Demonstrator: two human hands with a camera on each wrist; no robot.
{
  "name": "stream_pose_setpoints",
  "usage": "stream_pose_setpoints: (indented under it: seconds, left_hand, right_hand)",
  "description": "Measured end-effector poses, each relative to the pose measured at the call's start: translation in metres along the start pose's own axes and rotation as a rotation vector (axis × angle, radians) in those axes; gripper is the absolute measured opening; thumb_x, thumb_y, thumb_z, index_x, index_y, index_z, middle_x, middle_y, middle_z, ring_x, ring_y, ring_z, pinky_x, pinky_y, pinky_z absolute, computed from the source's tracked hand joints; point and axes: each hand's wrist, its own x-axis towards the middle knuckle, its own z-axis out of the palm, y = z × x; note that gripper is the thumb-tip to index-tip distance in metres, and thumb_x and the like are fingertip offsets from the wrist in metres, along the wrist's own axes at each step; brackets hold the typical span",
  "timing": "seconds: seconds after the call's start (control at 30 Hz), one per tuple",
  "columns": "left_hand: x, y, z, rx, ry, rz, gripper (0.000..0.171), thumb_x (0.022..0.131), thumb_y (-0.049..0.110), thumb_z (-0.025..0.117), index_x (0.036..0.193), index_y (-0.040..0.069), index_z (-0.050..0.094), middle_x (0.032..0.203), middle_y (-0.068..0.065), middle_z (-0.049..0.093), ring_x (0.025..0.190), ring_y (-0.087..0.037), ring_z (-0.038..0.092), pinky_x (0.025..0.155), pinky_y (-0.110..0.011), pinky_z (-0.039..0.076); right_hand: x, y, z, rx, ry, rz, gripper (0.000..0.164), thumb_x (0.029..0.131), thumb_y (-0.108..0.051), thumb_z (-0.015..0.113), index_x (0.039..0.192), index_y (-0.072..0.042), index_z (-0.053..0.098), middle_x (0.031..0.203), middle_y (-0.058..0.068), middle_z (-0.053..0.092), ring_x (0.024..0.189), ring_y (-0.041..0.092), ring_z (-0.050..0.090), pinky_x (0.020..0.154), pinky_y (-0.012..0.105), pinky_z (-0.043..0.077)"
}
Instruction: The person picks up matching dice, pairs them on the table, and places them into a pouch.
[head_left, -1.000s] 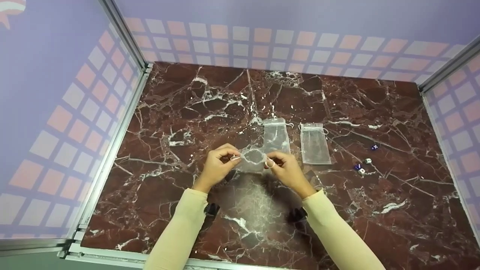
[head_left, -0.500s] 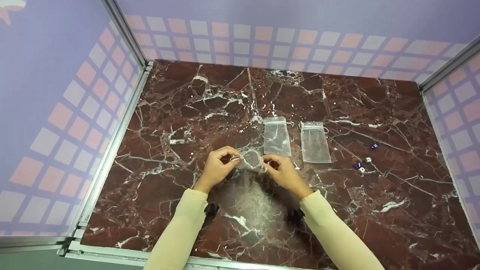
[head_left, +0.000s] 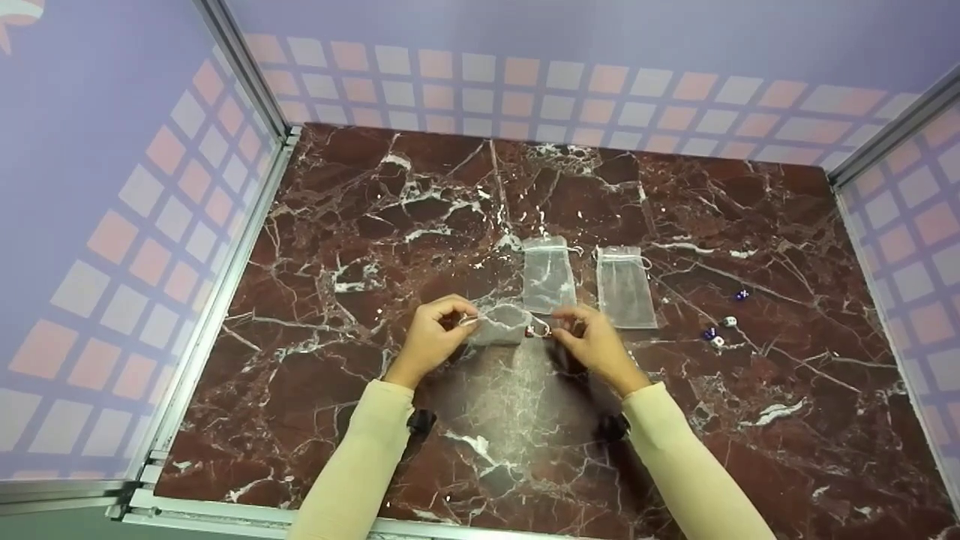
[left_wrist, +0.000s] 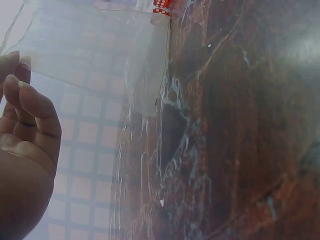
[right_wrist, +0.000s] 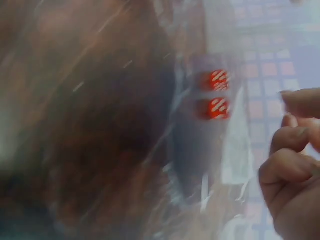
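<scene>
My left hand (head_left: 435,334) pinches the mouth edge of a small sheer white drawstring bag (head_left: 495,330), which hangs over the table in the middle of the head view. The left wrist view shows the bag (left_wrist: 85,47) stretching away from my thumb and fingers. To the bag's right is my right hand (head_left: 596,341), loosely bent and holding nothing, its fingertips close to a white cord loop. Two red dice with white dots sit by the bag's right side, one red die (right_wrist: 218,80) beside the other red die (right_wrist: 218,108).
Two more sheer drawstring bags lie flat beyond my hands, a left bag (head_left: 547,274) and a right bag (head_left: 626,289). Farther right are several dice, among them a blue die (head_left: 742,295) and a white die (head_left: 730,322). Panels enclose the marbled table (head_left: 337,450).
My right hand has let go of the bag's edge and moved right. The red dice have come into sight beside the bag. My left hand keeps its pinch in nearly the same place.
</scene>
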Motion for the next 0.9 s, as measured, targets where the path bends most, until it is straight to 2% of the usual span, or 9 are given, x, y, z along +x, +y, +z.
stream_pose_setpoints:
  seconds: [0.1,0.23,0.47,0.7,0.9]
  left_hand:
    - [0.000,-0.001,0.000,0.001,0.007,-0.002,0.009,0.081,-0.018,0.067,0.087,-0.012,0.067,0.088,-0.023,0.066,0.064,-0.018,0.049,0.057,-0.027,0.041]
    - [0.000,-0.002,0.001,0.003,0.012,0.005,0.011,0.080,-0.019,0.067,0.087,-0.012,0.068,0.089,-0.021,0.067,0.064,-0.017,0.049,0.057,-0.025,0.041]
    - [-0.001,-0.004,0.001,-0.001,0.008,0.006,0.007,0.081,-0.017,0.069,0.086,-0.012,0.068,0.087,-0.021,0.067,0.064,-0.012,0.050,0.057,-0.025,0.041]
    - [-0.001,-0.003,0.000,0.002,0.008,0.004,0.008,0.081,-0.018,0.068,0.086,-0.013,0.067,0.086,-0.020,0.067,0.065,-0.020,0.050,0.057,-0.026,0.041]
    - [-0.002,-0.003,0.000,0.017,0.012,-0.002,0.009,0.080,-0.017,0.068,0.086,-0.011,0.067,0.084,-0.015,0.067,0.063,-0.018,0.049,0.057,-0.024,0.040]
  right_hand:
    - [0.001,0.009,0.003,-0.073,-0.046,0.014,0.027,0.081,0.005,0.075,0.108,0.004,0.070,0.077,0.002,0.058,0.067,0.013,0.052,0.058,0.022,0.045]
    - [0.003,0.016,0.008,-0.093,-0.083,0.017,0.027,0.082,0.004,0.076,0.108,0.003,0.071,0.069,-0.002,0.055,0.062,0.012,0.050,0.054,0.021,0.042]
    - [0.007,0.019,0.013,-0.153,-0.080,0.033,0.017,0.083,0.000,0.076,0.100,-0.001,0.074,0.066,-0.004,0.057,0.060,0.009,0.049,0.055,0.023,0.041]
    - [0.007,0.008,0.004,-0.080,-0.079,0.048,0.017,0.084,0.002,0.073,0.101,0.004,0.071,0.071,0.001,0.061,0.062,0.012,0.053,0.053,0.021,0.043]
    - [0.009,-0.014,-0.007,0.000,0.023,0.009,0.016,0.084,-0.001,0.076,0.099,0.003,0.071,0.078,0.005,0.063,0.065,0.014,0.054,0.056,0.020,0.044]
